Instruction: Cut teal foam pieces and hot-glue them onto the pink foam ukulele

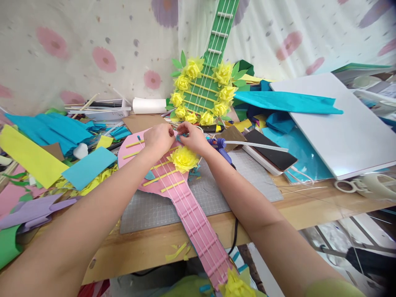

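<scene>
A pink paper guitar (198, 218) with white strings and yellow strips lies over the grey cutting mat, its neck reaching past the table's front edge. A yellow paper flower (184, 159) sits on its body, and another (236, 284) is at the neck's end. Above the far part of the body, my left hand (160, 138) has its fingers pressed together; what they hold, if anything, is hidden. Beside it my right hand (193, 138) pinches a small blue paper piece (183, 135). The purple glue gun (219, 145) lies right of my right hand.
A green paper guitar (204, 86) with yellow flowers stands at the back. Coloured paper (34, 156) and scraps are piled on the left. On the right are a phone (269, 150), a white board (346, 128), scissors (345, 186) and blue crepe paper (287, 102).
</scene>
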The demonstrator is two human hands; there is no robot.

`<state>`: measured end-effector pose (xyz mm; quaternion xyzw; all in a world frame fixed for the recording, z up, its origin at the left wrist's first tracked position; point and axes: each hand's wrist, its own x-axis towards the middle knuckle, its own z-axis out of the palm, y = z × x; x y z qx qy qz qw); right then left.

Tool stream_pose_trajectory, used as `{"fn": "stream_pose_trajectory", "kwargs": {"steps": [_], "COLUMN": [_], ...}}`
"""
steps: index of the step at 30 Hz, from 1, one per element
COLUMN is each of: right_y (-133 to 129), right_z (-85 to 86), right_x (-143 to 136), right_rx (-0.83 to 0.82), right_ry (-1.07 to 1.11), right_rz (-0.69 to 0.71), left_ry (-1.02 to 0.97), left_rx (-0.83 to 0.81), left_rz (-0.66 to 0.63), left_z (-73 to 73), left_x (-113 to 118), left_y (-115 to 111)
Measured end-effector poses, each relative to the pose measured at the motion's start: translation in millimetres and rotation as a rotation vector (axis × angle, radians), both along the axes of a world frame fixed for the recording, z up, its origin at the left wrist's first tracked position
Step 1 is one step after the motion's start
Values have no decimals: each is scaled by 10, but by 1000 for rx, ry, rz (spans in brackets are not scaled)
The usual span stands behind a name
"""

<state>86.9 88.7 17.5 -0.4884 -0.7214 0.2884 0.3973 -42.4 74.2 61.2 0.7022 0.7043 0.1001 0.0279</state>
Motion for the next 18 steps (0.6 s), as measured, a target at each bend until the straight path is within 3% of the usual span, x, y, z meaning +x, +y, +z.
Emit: {"fn": "stream_pose_trajectory", "kwargs": {"steps": [18], "right_y": [-28], "right_z": [52], "right_x": [-5], "right_rx": [-27], "right_ry": [4], "right_rz": [6], "left_ry": [-61], "left_rx": [-20], "left_rz": [17], "left_z": [-12], "left_x": [25], "left_y": [6]}}
